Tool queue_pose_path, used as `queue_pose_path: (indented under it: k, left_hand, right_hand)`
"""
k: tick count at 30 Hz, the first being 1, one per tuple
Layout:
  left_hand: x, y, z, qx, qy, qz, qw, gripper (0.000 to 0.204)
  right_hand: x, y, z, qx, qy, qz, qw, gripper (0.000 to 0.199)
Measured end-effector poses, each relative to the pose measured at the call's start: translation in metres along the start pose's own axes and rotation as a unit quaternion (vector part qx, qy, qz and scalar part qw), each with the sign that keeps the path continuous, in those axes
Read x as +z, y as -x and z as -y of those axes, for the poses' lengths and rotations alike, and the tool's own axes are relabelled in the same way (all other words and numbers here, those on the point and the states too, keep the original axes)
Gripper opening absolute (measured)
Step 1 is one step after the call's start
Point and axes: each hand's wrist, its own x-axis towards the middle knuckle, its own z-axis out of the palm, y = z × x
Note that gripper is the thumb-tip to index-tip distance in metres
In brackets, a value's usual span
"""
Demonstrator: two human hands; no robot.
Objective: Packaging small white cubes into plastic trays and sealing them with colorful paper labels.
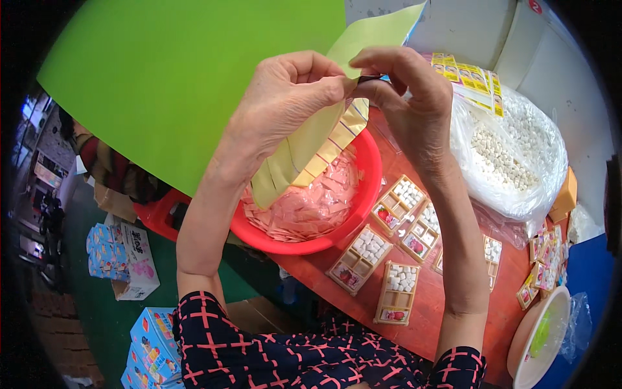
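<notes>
I see my left hand [285, 97] and right hand [408, 97] raised side by side, both pinched shut on the top edge of a sticker strip [311, 152], which hangs down-left over the red bowl [363, 194] beyond.

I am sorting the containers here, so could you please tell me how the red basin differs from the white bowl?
The red basin is larger and heaped with pink packets; the white bowl is smaller and holds only something green. The basin sits below the hands; the bowl sits at the table's near right edge. Both are round and open-topped.
</notes>
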Motion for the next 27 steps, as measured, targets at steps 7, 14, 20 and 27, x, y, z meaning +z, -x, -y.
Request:
queue_pose_path:
  k: [7, 14, 20, 27]
  left_hand:
    - [-0.009, -0.002, 0.002, -0.004, 0.052, 0.022, 0.998, 0.013]
    - [-0.012, -0.004, 0.004, -0.027, 0.048, 0.03, 0.998, 0.016]
    - [-0.01, -0.003, -0.003, -0.018, 0.007, 0.048, 0.999, 0.017]
    - [-0.004, -0.008, 0.002, -0.019, 0.001, 0.068, 0.997, 0.019]
  right_hand:
    - [0.003, 0.007, -0.001, -0.18, 0.084, -0.047, 0.979, 0.03]
    - [0.008, 0.011, -0.004, -0.217, 0.07, -0.076, 0.971, 0.026]
    - [0.008, 0.009, 0.003, -0.152, 0.008, -0.095, 0.984, 0.02]
    - [-0.004, 0.014, 0.006, -0.184, 0.172, -0.098, 0.963, 0.017]
